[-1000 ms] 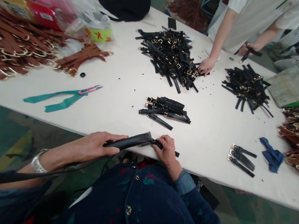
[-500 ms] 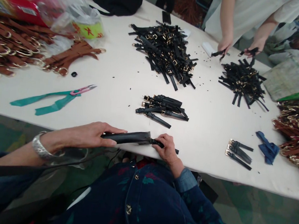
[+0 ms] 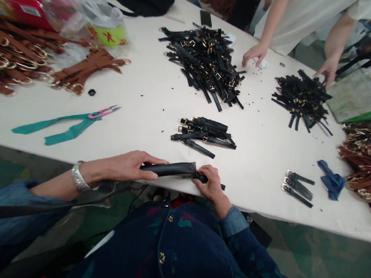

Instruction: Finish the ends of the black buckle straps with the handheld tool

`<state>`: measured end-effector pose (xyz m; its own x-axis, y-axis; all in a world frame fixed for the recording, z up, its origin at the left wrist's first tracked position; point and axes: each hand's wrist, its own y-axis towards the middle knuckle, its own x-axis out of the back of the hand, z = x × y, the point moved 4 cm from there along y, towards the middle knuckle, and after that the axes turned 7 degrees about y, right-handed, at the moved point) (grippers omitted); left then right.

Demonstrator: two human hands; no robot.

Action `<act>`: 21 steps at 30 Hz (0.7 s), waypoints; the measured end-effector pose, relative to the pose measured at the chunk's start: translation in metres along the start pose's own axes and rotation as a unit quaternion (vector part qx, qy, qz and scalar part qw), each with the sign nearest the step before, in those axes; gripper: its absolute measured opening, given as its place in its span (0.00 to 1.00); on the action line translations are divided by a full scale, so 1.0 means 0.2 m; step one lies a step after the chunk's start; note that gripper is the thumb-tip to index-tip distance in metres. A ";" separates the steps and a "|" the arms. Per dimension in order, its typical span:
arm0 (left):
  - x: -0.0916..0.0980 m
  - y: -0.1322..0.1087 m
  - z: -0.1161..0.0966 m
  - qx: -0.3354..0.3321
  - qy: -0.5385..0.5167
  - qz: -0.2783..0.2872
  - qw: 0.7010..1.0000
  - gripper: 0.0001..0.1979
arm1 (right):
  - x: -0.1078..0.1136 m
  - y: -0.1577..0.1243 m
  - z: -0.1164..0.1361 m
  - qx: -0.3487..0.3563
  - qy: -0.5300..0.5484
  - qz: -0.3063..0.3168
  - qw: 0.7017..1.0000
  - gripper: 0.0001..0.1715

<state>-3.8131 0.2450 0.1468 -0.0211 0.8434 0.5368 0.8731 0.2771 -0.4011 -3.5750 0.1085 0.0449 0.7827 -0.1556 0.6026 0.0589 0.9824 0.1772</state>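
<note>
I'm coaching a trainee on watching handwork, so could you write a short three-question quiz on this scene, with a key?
1. What does the left hand hold? A) pink snips B) a wide black piece C) a plastic bag
2. True or false: the right hand grips a brown strap.
3. Where on the table does the blue cloth lie?

Key:
1. B
2. False; it grips a narrow black strap.
3. Between the small group of buckled black straps and the brown straps at the picture's right.
</note>
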 end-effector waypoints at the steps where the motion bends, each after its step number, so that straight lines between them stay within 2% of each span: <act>1: 0.00 0.00 0.01 0.000 0.004 0.000 1.000 0.28 | 0.00 0.00 0.00 -0.003 0.000 -0.002 1.000 0.13; 5: 0.03 -0.01 0.01 0.001 0.000 0.007 1.000 0.28 | 0.00 0.00 0.01 -0.005 0.004 0.000 1.000 0.11; 9: 0.08 -0.05 0.04 0.024 0.007 0.038 0.999 0.28 | 0.00 -0.01 0.01 -0.008 0.012 -0.002 1.000 0.11; 12: 0.10 -0.03 0.04 0.027 0.017 0.054 0.998 0.28 | -0.01 -0.01 0.00 -0.009 0.015 0.001 1.000 0.11; 18: 0.05 0.09 -0.02 -0.012 0.000 0.047 0.999 0.28 | -0.01 0.00 -0.01 -0.008 0.009 0.001 1.000 0.13; 21: 0.04 0.08 0.00 -0.021 -0.022 0.047 0.998 0.28 | 0.00 0.00 -0.01 -0.014 0.009 -0.006 1.000 0.15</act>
<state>-3.7997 0.2566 0.1446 0.0415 0.8844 0.4650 0.8922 0.1766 -0.4157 -3.5742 0.1081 0.0426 0.7934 -0.1659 0.5856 0.0863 0.9831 0.1617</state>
